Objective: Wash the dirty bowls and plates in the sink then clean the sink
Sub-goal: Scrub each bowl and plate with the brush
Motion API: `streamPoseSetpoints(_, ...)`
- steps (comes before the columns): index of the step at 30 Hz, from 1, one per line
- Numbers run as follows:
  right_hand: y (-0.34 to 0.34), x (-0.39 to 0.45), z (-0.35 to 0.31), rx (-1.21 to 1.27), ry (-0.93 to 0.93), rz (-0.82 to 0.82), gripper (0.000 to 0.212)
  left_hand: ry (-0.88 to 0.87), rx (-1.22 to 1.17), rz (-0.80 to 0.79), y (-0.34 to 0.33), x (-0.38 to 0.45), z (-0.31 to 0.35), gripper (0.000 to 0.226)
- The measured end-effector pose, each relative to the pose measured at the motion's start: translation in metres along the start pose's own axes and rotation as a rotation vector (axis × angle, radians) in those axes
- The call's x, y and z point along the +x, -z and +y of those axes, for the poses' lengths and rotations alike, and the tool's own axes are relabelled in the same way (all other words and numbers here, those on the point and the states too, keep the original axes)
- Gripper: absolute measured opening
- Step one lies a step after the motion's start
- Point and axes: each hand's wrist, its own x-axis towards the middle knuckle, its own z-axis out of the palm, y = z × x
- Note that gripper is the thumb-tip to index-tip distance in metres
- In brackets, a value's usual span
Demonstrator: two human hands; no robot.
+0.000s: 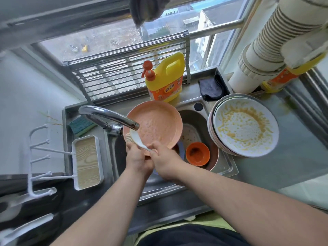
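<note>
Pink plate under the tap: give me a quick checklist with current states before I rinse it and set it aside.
1. Both hands grip the pink plate: ok.
2. Plate below the tap spout: ok.
3. Water running: cannot tell.
4. Plate face clean: cannot tell, surface looks speckled.
5. Sink free for set-down: not ok, orange bowl inside.
6. Stack on the right washed: not ok, top plate smeared yellow.

peach-pink plate (156,125), orange bowl (197,153), yellow detergent bottle (166,79) with orange pump, yellow-stained white plate (245,127)
</note>
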Motion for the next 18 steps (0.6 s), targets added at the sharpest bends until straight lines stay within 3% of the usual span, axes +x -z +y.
streamPoseSetpoints(3,0.02,-0.013,0.029,-0.064,0.02,-0.057,0.027,0.095,0.072,-0.117,0.009,0.007,0.016,0.05)
streamPoseSetpoints(6,0.052,-0.03,0.065,-0.343,-0.022,-0.147,0.03,-0.113,0.34,-0.087,0.026,0.017,0.022,0.035)
streamPoseSetpoints(10,0.091,-0.032,0.095,-0.805,-0.065,-0.056,0.034,-0.183,0.584,-0.09,0.033,0.016,0.026,0.037)
streamPoseSetpoints(12,0.085,-0.031,0.091,-0.797,-0.043,-0.078,0.035,-0.157,0.62,-0.08,0.029,0.008,0.027,0.035)
streamPoseSetpoints(15,0.042,-0.033,0.075,-0.58,0.022,-0.167,0.034,-0.155,0.754,-0.067,0.028,0.001,0.018,0.029)
streamPoseSetpoints(18,0.014,-0.011,0.055,-0.286,0.066,-0.052,0.029,-0.16,0.818,-0.047,0.032,0.0,0.007,0.027)
